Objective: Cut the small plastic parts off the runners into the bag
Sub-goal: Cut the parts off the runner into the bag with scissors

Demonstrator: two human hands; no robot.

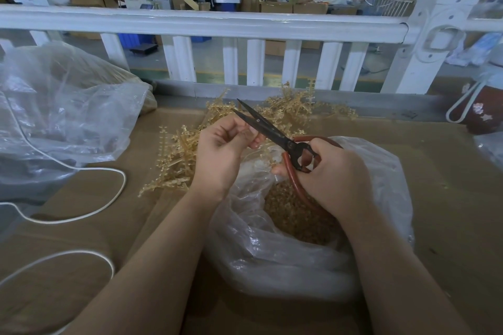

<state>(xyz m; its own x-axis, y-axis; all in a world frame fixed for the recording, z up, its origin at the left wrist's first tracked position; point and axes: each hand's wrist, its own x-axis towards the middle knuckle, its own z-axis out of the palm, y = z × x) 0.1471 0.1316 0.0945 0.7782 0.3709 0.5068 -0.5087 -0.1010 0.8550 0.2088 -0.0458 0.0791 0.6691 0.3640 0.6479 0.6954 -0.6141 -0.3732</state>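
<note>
My right hand (pixel 334 171) grips the red handles of black scissors (pixel 269 130), whose blades stand slightly apart and point up and left. My left hand (pixel 223 152) pinches a thin translucent yellowish runner (pixel 254 134) right beside the blades; most of it is hidden by my fingers. Below both hands sits an open clear plastic bag (pixel 272 247) holding a heap of small tan cut parts (pixel 294 212). A pile of yellowish runners (pixel 179 152) lies on the cardboard behind and left of my hands.
A cardboard-covered table (pixel 81 226) carries a large crumpled clear bag (pixel 54 117) at left and a looping white cord (pixel 109 193). A white railing (pixel 217 27) runs across the back. A dark red pouch (pixel 479 109) sits at right.
</note>
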